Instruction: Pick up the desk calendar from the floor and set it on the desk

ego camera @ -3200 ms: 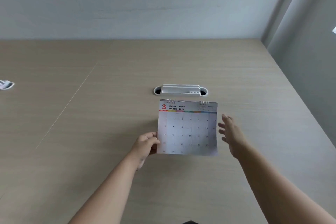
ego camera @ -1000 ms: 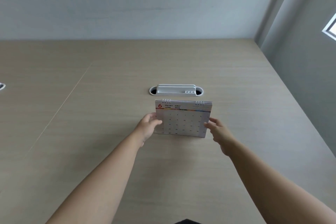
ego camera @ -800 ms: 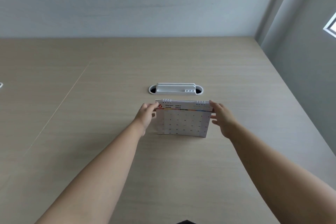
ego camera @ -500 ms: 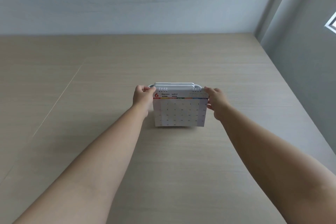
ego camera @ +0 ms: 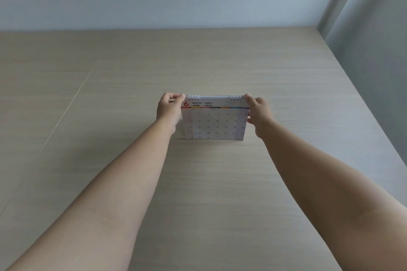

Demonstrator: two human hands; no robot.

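At frame centre, my left grip (ego camera: pixel 169 109) and right grip (ego camera: pixel 259 112) pinch the top corners of the desk calendar (ego camera: pixel 215 120), standing upright on the surface (ego camera: pixel 220 182).

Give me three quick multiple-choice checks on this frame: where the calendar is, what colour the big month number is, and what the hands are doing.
1. Where is the desk calendar?
A. On the floor
B. Standing on the desk
C. Against the wall

2. What colour is the large "6"?
A. Red
B. Green
C. Black

3. How are the hands placed?
A. Both clear of it
B. Only one touches it
C. Left hand and right hand grip its top corners

Answers: B, its lower edge meets the wood; A, the numeral is red; C, fingers pinch both corners.
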